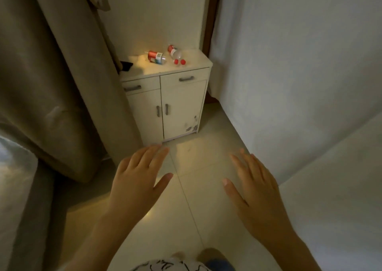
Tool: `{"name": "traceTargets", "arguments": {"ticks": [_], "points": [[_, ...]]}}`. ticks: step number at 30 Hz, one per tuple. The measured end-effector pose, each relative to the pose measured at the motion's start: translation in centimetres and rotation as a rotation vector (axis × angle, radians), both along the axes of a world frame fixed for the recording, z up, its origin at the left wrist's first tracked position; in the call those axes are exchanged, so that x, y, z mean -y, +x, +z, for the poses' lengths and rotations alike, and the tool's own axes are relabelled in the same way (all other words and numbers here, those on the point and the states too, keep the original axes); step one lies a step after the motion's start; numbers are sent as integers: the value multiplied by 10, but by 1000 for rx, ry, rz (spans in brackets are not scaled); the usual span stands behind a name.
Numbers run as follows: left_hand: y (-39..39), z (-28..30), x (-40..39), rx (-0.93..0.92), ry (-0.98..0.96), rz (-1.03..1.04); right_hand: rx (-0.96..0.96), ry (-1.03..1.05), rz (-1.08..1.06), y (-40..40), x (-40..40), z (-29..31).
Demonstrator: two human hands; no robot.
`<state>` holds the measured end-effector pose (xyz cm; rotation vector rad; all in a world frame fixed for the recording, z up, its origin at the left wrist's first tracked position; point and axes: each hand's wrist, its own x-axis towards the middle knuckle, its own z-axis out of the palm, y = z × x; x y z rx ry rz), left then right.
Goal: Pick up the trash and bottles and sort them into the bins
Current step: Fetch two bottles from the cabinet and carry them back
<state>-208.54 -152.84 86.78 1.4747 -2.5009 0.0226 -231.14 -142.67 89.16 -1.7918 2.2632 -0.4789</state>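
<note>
Head view is showing a pale tiled floor (pixel 194 188) stretching ahead, with a beige curtain (pixel 51 74) hanging down the left side and a white wall (pixel 299 63) rising on the right. Standing against the far wall between them is a small white cabinet (pixel 177 105) with two drawers above two doors.

Both hands are reaching forward, palms down, over the floor, well short of the cabinet. Left hand (pixel 138 179) is spreading its fingers straight and relaxed, grasping nothing; right hand (pixel 256 188) is doing the same, fingers released and thumb held out to the side.

Lying on the cabinet top are two clear plastic bottles with red labels: left bottle (pixel 156 57) is lying on its side near the middle, and right bottle (pixel 174 52) is lying tilted just beside it, toward the back. Two red caps (pixel 179 62) are sitting side by side near the right bottle's front end. A dark object (pixel 126 65) is lying at the top's left edge, partly hidden by the curtain.
</note>
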Motion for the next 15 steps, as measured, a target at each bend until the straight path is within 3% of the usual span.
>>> {"name": "traceTargets", "arguments": {"ticks": [5,15], "points": [[-56,-1,96,20,-26,-7,36,-34,-54,-58,100,-22],[-160,-8,252,24,41,201,-27,54,241,-176,324,-13]]}}
